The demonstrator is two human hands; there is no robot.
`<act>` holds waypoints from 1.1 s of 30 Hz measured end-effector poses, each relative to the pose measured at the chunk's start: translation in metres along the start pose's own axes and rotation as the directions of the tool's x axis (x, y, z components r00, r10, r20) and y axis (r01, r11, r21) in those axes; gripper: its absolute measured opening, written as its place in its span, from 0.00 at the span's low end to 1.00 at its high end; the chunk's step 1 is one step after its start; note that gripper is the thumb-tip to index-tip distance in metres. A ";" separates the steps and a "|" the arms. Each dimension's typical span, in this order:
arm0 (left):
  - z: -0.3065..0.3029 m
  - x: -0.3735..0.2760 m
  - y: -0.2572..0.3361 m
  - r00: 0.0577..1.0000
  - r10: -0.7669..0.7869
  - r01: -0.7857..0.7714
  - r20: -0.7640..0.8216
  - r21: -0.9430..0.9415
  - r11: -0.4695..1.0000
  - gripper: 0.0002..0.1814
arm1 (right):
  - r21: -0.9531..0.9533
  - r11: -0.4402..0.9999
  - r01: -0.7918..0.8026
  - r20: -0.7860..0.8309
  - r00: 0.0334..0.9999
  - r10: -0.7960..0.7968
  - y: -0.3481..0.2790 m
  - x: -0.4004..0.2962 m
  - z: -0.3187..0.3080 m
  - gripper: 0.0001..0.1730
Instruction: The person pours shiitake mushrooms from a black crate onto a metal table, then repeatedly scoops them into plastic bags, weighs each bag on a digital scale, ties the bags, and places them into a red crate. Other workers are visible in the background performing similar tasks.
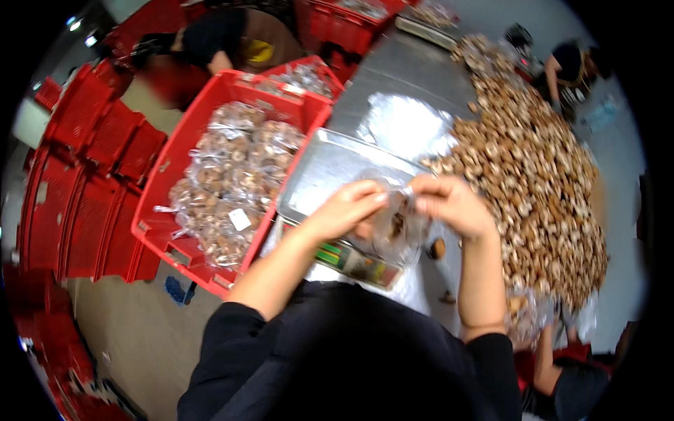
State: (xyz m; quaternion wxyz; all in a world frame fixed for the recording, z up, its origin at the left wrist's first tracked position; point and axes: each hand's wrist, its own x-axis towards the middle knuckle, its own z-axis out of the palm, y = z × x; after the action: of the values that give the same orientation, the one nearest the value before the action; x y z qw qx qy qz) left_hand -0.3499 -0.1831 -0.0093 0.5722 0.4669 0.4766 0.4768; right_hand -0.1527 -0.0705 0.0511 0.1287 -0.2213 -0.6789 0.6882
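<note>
Both hands grip the top of a clear plastic bag (398,223) that has brown mushrooms inside. My left hand (354,204) pinches its left side, and my right hand (447,202) pinches the upper right near the mouth. The bag hangs over the near right part of a metal weighing pan (316,181). Below the pan, a scale's front panel (353,260) shows a green section. To the right of my right hand lies a large heap of mushrooms (532,200). Blur hides exactly how the bag's mouth is held.
A red plastic crate (184,142) of filled mushroom bags (237,173) stands left of the pan. Stacked red crates (79,210) are farther left. Clear plastic bags (403,126) lie beyond the pan. A loose mushroom (436,249) sits near my right wrist. Other people work around the table.
</note>
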 end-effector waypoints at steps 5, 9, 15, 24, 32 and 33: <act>0.003 -0.020 -0.033 0.975 0.163 0.020 -0.152 0.790 0.613 0.09 | -0.267 0.961 -0.072 -0.265 0.964 -0.001 0.057 0.009 -0.003 0.11; 0.029 -0.016 -0.008 0.975 0.222 -0.153 -0.019 0.670 0.726 0.07 | 0.494 0.850 0.185 -0.330 0.944 -0.015 0.040 0.032 0.016 0.14; -0.018 -0.054 -0.039 0.979 0.176 -0.194 0.099 0.698 0.690 0.03 | 0.876 0.348 0.333 -0.461 0.788 0.407 0.166 0.032 -0.082 0.06; 0.039 -0.009 -0.005 0.999 0.029 -0.036 -0.023 -0.487 0.872 0.25 | 0.235 0.968 0.088 -0.413 0.910 0.017 0.038 -0.013 0.056 0.35; 0.028 -0.007 -0.045 0.987 -0.052 0.050 -0.151 -0.018 0.999 0.13 | 0.631 0.724 0.278 -0.475 0.877 0.078 0.076 -0.028 0.017 0.20; 0.018 -0.011 -0.058 0.897 0.415 -0.237 -0.152 0.626 0.743 0.09 | 0.764 0.553 0.331 -0.413 0.910 0.026 0.097 -0.038 -0.017 0.18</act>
State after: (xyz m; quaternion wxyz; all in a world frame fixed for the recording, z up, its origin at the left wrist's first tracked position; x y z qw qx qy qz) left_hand -0.3268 -0.2016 -0.0636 0.2303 0.6257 0.5875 0.4586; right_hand -0.1001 -0.0781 -0.0401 0.4051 -0.2029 -0.2593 0.8529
